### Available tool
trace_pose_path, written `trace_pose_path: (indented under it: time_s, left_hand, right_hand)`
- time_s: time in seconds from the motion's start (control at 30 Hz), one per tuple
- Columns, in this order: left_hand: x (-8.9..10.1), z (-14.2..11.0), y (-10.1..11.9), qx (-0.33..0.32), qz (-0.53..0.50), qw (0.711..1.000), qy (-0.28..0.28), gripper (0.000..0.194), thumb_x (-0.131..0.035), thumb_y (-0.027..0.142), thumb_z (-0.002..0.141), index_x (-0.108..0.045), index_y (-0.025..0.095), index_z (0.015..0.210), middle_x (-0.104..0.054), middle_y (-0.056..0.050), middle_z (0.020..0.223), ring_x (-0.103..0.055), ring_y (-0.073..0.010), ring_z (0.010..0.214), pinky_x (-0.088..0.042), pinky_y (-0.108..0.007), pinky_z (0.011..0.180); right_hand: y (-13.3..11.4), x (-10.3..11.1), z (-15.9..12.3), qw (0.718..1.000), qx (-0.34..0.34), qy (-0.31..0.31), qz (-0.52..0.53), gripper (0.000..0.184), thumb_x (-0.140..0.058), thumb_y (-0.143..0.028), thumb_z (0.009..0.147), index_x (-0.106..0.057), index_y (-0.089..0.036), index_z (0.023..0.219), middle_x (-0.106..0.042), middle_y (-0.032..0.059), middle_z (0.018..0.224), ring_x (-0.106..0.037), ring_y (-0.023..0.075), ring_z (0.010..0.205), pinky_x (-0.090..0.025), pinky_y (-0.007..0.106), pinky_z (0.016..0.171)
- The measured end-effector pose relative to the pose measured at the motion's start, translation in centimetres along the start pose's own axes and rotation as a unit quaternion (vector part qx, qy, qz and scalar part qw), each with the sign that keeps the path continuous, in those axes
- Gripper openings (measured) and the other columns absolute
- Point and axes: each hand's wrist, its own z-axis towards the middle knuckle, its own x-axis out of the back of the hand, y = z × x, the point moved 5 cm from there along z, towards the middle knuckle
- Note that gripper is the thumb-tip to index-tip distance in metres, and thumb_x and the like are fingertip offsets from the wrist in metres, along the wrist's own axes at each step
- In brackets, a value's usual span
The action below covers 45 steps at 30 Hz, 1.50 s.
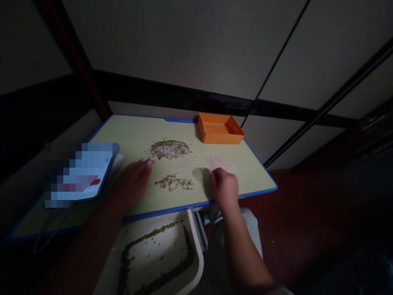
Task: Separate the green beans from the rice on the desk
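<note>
Although the light is poor from where I'm standing, both hands can be made out over a pale yellow-green table (132,131) edged in blue. The left hand (134,181) is just beside a mixed heap (170,149) of green and pale grains, its thumb and forefinger close to each other; I cannot tell whether they meet or pinch anything. A smaller scatter (174,182) of the same mix lies between the hands, nearer the person than the heap.

The right hand (226,188) has its fingers curled in, tips bunched together, near a patch of pale grains (220,163). Beside those fingertips is a thin-lined oval shape (200,175), perhaps wire or perhaps a marking on the tabletop.

Beyond the pale patch, an orange open box (218,138) rests at the far edge. A device with a lit screen (87,174), partly blurred out, sits to the left of the left hand. Below the near edge is a white basin (199,256), dark green grains gathered mostly along the edges of its bottom.
</note>
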Motion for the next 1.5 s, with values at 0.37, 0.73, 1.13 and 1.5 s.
trace_pose_path:
  time_s: [0.37, 0.73, 1.13, 1.5]
  left_hand:
    - [-0.3, 0.0, -0.5, 0.0, -0.005, 1.0, -0.015, 0.064, -0.021, 0.05, 0.089, -0.054, 0.009, 0.126, -0.053, -0.016, 0.138, -0.043, -0.0239, 0.133, -0.026, -0.045, 0.117]
    - [-0.4, 0.0, -0.8, -0.004, 0.012, 1.0, -0.002, 0.064, -0.021, 0.051, 0.088, -0.056, 0.011, 0.124, -0.055, -0.015, 0.136, -0.046, -0.0236, 0.131, -0.029, -0.041, 0.116]
    - [-0.2, 0.0, -0.9, 0.006, -0.003, 1.0, 0.024, 0.055, -0.026, 0.05, 0.089, -0.06, 0.02, 0.12, -0.059, -0.012, 0.132, -0.05, -0.0263, 0.127, -0.034, -0.047, 0.113]
    - [0.2, -0.4, 0.0, -0.04, 0.041, 0.998, 0.034, 0.055, -0.027, 0.051, 0.088, -0.057, 0.018, 0.12, -0.058, -0.012, 0.134, -0.049, -0.0242, 0.128, -0.035, -0.047, 0.113]
  right_hand:
    - [-4.3, -1.7, 0.7, 0.992, 0.077, -0.062, 0.079, 0.021, -0.051, -0.029, 0.094, -0.065, -0.018, 0.083, -0.072, 0.0057, 0.074, -0.064, 0.0162, 0.068, -0.033, 0.027, 0.07]
    - [-4.2, -1.1, 0.4, 0.974, 0.104, -0.073, 0.187, 0.019, -0.052, -0.028, 0.093, -0.066, -0.019, 0.083, -0.072, 0.0022, 0.079, -0.063, 0.0154, 0.072, -0.037, 0.028, 0.075]
    - [-0.1, -0.3, 1.0, 0.951, 0.159, -0.064, 0.259, 0.018, -0.055, -0.027, 0.092, -0.068, -0.02, 0.081, -0.071, 0.0026, 0.076, -0.061, 0.016, 0.074, -0.041, 0.028, 0.074]
    - [0.3, -0.2, 0.9, 0.956, 0.16, -0.048, 0.241, 0.016, -0.056, -0.025, 0.091, -0.069, -0.019, 0.082, -0.07, 0.0038, 0.076, -0.06, 0.017, 0.074, -0.04, 0.029, 0.075]
